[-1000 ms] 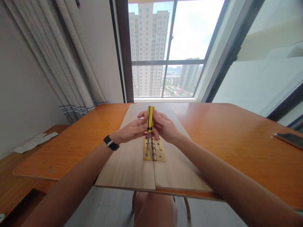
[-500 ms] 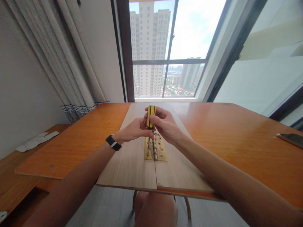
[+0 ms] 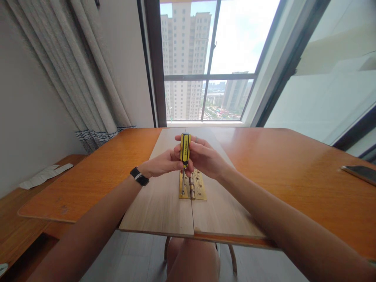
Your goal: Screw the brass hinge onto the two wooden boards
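A yellow and black screwdriver (image 3: 185, 149) stands nearly upright, its thin shaft pointing down to the near left corner of a brass hinge (image 3: 200, 192). The tip meets a screw spot there. My right hand (image 3: 207, 154) grips the handle from the right, fingers closed round it. From the left, my left hand (image 3: 166, 159) pinches the lower handle near the shaft. The hinge lies open and flat across the seam between two pale wooden boards (image 3: 158, 207). Its far part is partly hidden behind my hands.
The boards rest on an orange-brown wooden table (image 3: 282, 176). A phone-like dark flat object (image 3: 361, 173) lies at the right. White paper strips (image 3: 45, 176) lie on a lower surface at the left. A window (image 3: 208, 66) and a grey curtain (image 3: 73, 66) stand behind.
The screwdriver handle has turned, so lettering now shows on it, and it has shifted slightly left. My right fingers have moved round the handle. The tip stays at the same hinge corner.
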The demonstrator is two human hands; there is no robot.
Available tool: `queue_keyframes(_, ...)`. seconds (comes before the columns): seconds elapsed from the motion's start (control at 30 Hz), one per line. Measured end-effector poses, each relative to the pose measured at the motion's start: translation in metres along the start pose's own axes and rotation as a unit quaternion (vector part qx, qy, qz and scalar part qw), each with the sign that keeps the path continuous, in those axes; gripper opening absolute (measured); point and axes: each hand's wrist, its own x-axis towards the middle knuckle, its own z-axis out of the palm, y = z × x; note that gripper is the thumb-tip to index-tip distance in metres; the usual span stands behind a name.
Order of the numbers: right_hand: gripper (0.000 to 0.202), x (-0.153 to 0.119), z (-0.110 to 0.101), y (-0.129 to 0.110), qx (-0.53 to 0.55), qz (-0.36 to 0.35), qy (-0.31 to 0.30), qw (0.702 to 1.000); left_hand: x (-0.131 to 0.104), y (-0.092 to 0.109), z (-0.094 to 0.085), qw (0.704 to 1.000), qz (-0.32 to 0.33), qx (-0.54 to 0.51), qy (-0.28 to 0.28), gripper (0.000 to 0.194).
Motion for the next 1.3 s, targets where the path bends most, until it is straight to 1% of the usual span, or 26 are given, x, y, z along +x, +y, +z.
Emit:
queue_keyframes(0.13, 0.046, 0.0013, -0.0010, 0.0035, -0.025, -0.041, 0.036, 0.998, 0.0047, 0.0019, 0.0022, 1.000, 0.003, 0.005, 0.015, 0.040)
queue_keyframes(0.23, 0.049, 0.0019, 0.0002, 0.0047, -0.049, -0.046, 0.073, 0.995, 0.0057, 0.0014, 0.0030, 1.000, -0.007, 0.010, 0.026, 0.042)
queue_keyframes(0.3, 0.057, 0.0017, 0.0019, 0.0038, -0.054, -0.051, 0.080, 0.994, 0.0047, -0.0003, 0.0030, 0.999, -0.002, 0.009, 0.032, 0.045)
queue_keyframes(0.4, 0.069, 0.0008, 0.0046, 0.0008, -0.046, -0.049, 0.065, 0.996, 0.0017, -0.0023, 0.0033, 0.999, 0.008, -0.016, 0.028, 0.049)
queue_keyframes(0.47, 0.070, 0.0003, 0.0057, -0.0013, -0.035, -0.036, 0.059, 0.997, -0.0004, -0.0024, 0.0037, 0.999, 0.004, -0.046, 0.022, 0.053)
queue_keyframes(0.53, 0.066, 0.0002, 0.0060, -0.0028, -0.019, -0.023, 0.056, 0.998, -0.0017, -0.0024, 0.0036, 0.997, 0.000, -0.070, 0.025, 0.051)
queue_keyframes(0.6, 0.057, 0.0005, 0.0055, -0.0036, -0.001, -0.009, 0.051, 0.999, -0.0018, -0.0032, 0.0027, 0.997, 0.001, -0.077, 0.030, 0.042)
queue_keyframes(0.67, 0.048, 0.0010, 0.0045, -0.0035, 0.010, 0.003, 0.047, 0.999, -0.0006, -0.0047, 0.0012, 0.997, 0.009, -0.068, 0.028, 0.035)
queue_keyframes(0.77, 0.041, 0.0016, 0.0031, -0.0016, 0.006, 0.001, 0.053, 0.999, 0.0022, -0.0065, -0.0008, 0.999, 0.026, -0.037, 0.014, 0.034)
queue_keyframes(0.9, 0.047, 0.0021, 0.0011, 0.0030, -0.033, -0.037, 0.079, 0.996, 0.0046, -0.0057, -0.0008, 0.999, 0.009, -0.006, 0.034, 0.042)
queue_keyframes(1.0, 0.054, 0.0024, -0.0003, 0.0049, -0.052, -0.046, 0.089, 0.994, 0.0044, -0.0043, 0.0006, 0.999, -0.011, 0.004, 0.046, 0.047)
queue_keyframes(1.07, 0.059, 0.0022, -0.0007, 0.0046, -0.055, -0.046, 0.081, 0.994, 0.0033, -0.0036, 0.0018, 0.999, -0.013, 0.001, 0.047, 0.047)
queue_keyframes(1.13, 0.063, 0.0016, -0.0005, 0.0036, -0.058, -0.045, 0.058, 0.996, 0.0016, -0.0029, 0.0029, 0.999, -0.010, -0.019, 0.038, 0.048)
queue_keyframes(1.23, 0.062, 0.0004, 0.0006, 0.0017, -0.060, -0.034, 0.026, 0.997, -0.0011, -0.0020, 0.0037, 0.998, -0.003, -0.064, 0.024, 0.048)
queue_keyframes(1.3, 0.061, 0.0000, 0.0012, 0.0005, -0.050, -0.021, 0.022, 0.998, -0.0021, -0.0021, 0.0033, 0.997, 0.002, -0.078, 0.023, 0.043)
